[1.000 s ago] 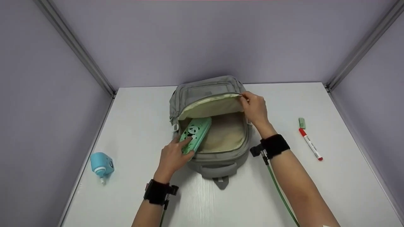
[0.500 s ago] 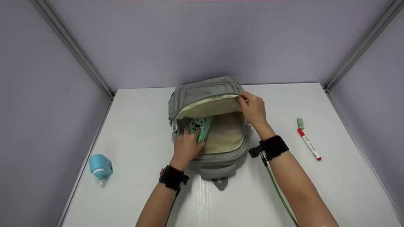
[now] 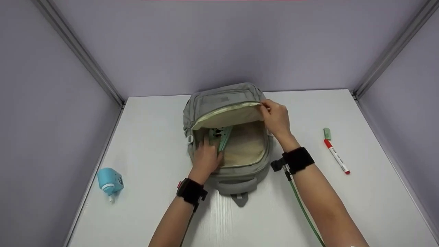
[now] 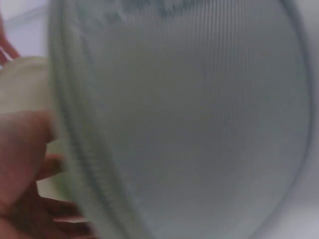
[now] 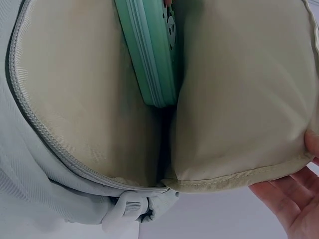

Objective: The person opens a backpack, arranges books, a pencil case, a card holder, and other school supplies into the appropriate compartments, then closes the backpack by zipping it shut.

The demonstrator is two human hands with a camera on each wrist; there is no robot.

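Observation:
A grey backpack (image 3: 223, 97) lies on the white table (image 3: 154, 130), its main compartment open onto cream lining (image 5: 239, 89). A mint-green pencil case (image 3: 223, 133) with a panda print stands on edge deep in the left side of the opening, and also shows in the right wrist view (image 5: 152, 59). My left hand (image 3: 211, 142) reaches into the bag and holds the case's near end. My right hand (image 3: 267, 109) pinches the upper flap's edge and holds it lifted, fingers (image 5: 294, 204) under the rim. The left wrist view shows only blurred grey fabric (image 4: 199, 124) and part of my hand (image 4: 25, 164).
A small blue gadget (image 3: 109, 181) lies near the table's left edge. At the right lie a red-and-white marker (image 3: 337, 157) and a small green eraser (image 3: 327, 133). Lilac walls close the table in on three sides.
My left hand has pushed the pencil case from the bag's rim deeper into the compartment, so less of it shows. The right hand has kept the flap lifted.

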